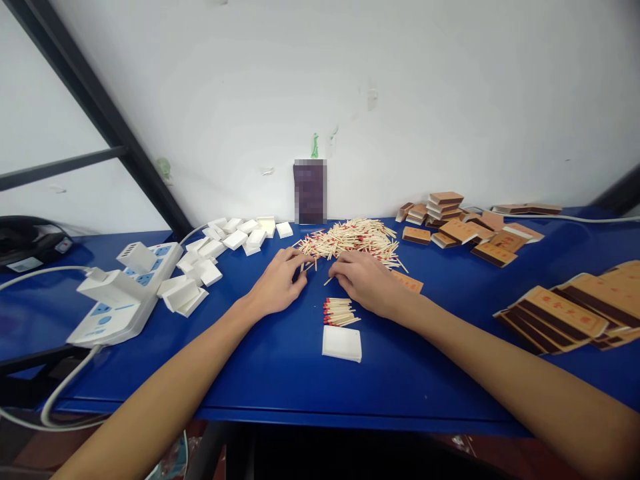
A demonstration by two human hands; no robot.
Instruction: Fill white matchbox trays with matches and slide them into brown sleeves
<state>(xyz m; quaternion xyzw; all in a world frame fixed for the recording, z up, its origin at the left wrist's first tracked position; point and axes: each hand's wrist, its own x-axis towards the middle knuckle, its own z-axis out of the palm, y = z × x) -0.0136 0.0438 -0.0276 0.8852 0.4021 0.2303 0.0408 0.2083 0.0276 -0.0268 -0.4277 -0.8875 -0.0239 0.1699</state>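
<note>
A heap of loose red-tipped matches (pixel 357 237) lies at the back middle of the blue table, by the wall. At its left front edge is my left hand (pixel 280 283), thumb and index finger curled around a match (pixel 302 267). My right hand (pixel 367 280) is at the heap's front, its fingers closed on another match (pixel 327 282). Between my forearms lies a row of matches (pixel 340 312), mostly with red heads to the left. Just in front of that row is a white inner tray (pixel 342 343) of a matchbox. An orange matchbox cover (pixel 407 281) is partly hidden behind my right wrist.
White matchbox trays (pixel 210 250) are scattered at the left, beside a power strip (pixel 145 280) with plugs and cables. Orange matchbox covers (pixel 460 230) lie at the back right; flattened ones (pixel 565 310) are stacked nearer. A dark, blurred rectangle (pixel 310 192) stands against the wall.
</note>
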